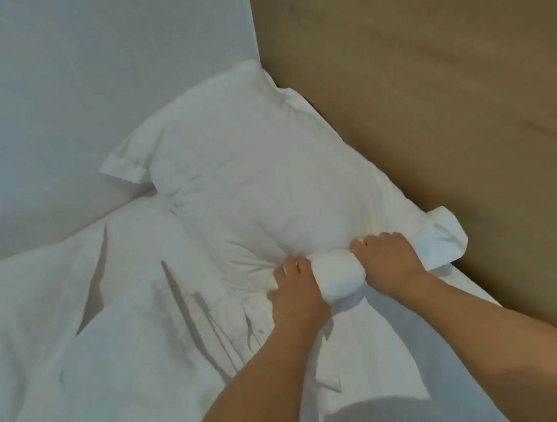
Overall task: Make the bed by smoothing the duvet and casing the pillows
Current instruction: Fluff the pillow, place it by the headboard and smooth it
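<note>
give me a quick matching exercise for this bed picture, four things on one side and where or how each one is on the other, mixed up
Things
1. pillow
2. duvet
3. headboard
4. left hand

Places or states
A. brown, along the right side
B. rumpled, lower left
C. in the corner between wall and headboard
D. gripping bunched white cloth beside the right hand

Pairs: 1-C, 2-B, 3-A, 4-D

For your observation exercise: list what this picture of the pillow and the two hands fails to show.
Head view:
- Fingertips of left hand and right hand: buried in the pillow fabric.
- Pillow's open end: not visible.
- Duvet: cut off by the left and bottom edges.
</note>
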`<state>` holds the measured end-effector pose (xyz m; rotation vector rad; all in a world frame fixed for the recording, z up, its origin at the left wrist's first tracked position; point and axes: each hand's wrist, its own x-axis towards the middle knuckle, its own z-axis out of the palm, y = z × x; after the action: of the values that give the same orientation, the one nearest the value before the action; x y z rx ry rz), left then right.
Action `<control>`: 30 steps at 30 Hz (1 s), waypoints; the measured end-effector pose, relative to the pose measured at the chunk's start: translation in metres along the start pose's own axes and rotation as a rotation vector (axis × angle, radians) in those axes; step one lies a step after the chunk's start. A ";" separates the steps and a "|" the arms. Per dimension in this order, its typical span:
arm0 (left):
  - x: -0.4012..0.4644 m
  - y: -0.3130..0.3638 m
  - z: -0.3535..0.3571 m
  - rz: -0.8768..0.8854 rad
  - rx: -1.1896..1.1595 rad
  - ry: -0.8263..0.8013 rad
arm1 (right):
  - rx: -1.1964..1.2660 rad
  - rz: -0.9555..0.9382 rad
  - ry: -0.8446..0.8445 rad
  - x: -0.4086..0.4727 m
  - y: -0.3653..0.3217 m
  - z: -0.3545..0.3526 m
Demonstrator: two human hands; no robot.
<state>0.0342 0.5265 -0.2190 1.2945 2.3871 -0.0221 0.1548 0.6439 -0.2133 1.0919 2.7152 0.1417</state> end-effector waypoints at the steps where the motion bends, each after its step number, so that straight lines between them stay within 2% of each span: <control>1: -0.010 -0.011 -0.027 0.022 -0.091 0.068 | 0.005 -0.028 -0.007 -0.007 -0.005 -0.030; 5: -0.053 -0.046 -0.156 0.055 -0.199 0.284 | 0.006 -0.032 0.076 -0.019 -0.034 -0.172; 11: -0.146 -0.111 -0.381 0.065 -0.173 0.737 | 0.101 -0.093 0.453 -0.045 -0.096 -0.424; 16: -0.263 -0.194 -0.487 0.049 -0.191 0.995 | 0.245 -0.147 0.543 -0.099 -0.190 -0.574; 20: -0.361 -0.272 -0.535 -0.045 -0.174 1.128 | 0.363 -0.214 0.617 -0.136 -0.286 -0.643; 24: -0.439 -0.347 -0.550 -0.193 -0.133 1.195 | 0.487 -0.315 0.627 -0.159 -0.387 -0.681; 27: -0.476 -0.398 -0.542 -0.297 -0.171 1.264 | 0.480 -0.401 0.680 -0.162 -0.459 -0.685; 30: -0.478 -0.442 -0.519 -0.358 -0.293 1.275 | 0.396 -0.404 0.731 -0.148 -0.516 -0.659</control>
<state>-0.2782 0.0043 0.3500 0.7602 3.3695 1.3523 -0.2400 0.1629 0.3649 0.6069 3.6833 -0.0889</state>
